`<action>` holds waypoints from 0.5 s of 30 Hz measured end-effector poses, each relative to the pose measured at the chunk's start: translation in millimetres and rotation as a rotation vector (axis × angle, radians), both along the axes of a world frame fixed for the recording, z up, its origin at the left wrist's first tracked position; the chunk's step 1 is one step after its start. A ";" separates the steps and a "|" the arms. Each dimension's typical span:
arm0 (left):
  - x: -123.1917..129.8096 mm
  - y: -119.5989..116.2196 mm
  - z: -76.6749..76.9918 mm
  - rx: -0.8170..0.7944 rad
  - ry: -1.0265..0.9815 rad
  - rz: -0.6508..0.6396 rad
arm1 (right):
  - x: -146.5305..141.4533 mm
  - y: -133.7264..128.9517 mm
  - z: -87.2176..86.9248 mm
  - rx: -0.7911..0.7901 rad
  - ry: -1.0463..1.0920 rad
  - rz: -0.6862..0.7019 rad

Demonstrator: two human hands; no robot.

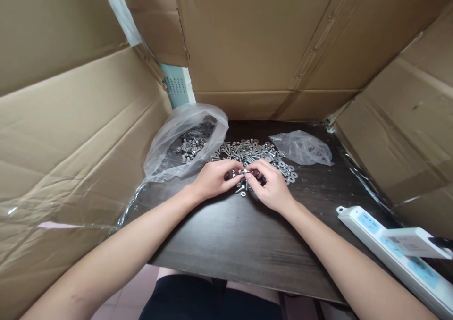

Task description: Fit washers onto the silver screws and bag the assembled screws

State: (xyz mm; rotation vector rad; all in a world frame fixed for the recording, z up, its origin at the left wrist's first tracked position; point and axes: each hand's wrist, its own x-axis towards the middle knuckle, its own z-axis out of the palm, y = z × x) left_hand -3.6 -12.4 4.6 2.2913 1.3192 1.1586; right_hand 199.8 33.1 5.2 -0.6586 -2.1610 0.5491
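Observation:
Between my two hands, a small metal bolt [242,172] lies level, with what looks like a nut or washer on it. My left hand [218,177] pinches its left end between thumb and forefinger. At the other end, my right hand [268,182] has its thumb and fingertips closed on the bolt. Just behind the hands spreads a pile of loose bolts, nuts and flat washers [291,176]. A loose nut [243,194] rests on the table below the fingers. The fingers hide part of the bolt.
A clear plastic bag [155,155] full of metal hardware stands open at the back left of the dark table [226,235]. Another clear bag [305,149] lies at the back right. A white power strip [385,256] with a plug sits at right. Cardboard walls [247,37] enclose the table.

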 end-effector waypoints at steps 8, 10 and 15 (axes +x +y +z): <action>0.6 -0.5 -0.5 0.000 -0.001 -0.012 | 0.4 0.6 -1.0 -0.020 -0.034 0.003; 0.4 -0.4 -0.9 -0.001 0.005 -0.012 | 0.6 1.0 -1.4 -0.023 -0.036 0.006; 0.2 0.0 -1.0 0.008 0.012 -0.014 | 0.7 0.6 -0.7 -0.018 -0.018 0.008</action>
